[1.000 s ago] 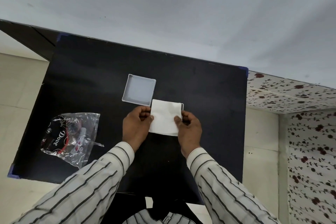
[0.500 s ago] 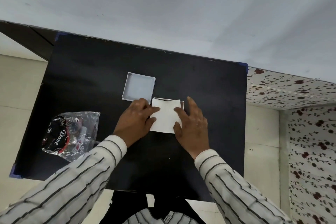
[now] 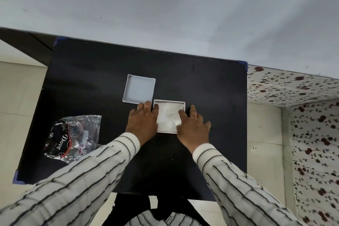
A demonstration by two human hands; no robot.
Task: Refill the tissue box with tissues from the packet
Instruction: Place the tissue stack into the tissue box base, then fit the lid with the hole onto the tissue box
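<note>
A square white tissue box (image 3: pixel 169 101) sits open on the black table (image 3: pixel 91 82), with white tissues (image 3: pixel 168 115) lying inside it. My left hand (image 3: pixel 144 120) rests flat at the box's left edge, fingertips on the tissues' left side. My right hand (image 3: pixel 192 124) lies flat over the box's right side, fingers spread and pressing on the tissues. Neither hand grips anything. The box's white lid (image 3: pixel 139 89) lies upside down just behind and to the left. A clear crumpled plastic packet (image 3: pixel 73 136) lies at the table's left.
The table's far edge meets a pale wall (image 3: pixel 165 14). A floral-patterned surface (image 3: pixel 302 115) stands to the right. Pale floor tiles (image 3: pixel 16 97) lie to the left. My striped sleeves (image 3: pixel 77 180) cover the table's near edge.
The tissues, held above the box between both hands a second ago, now lie down inside it. Both hands have let go and flattened, pressing on top of the tissues.
</note>
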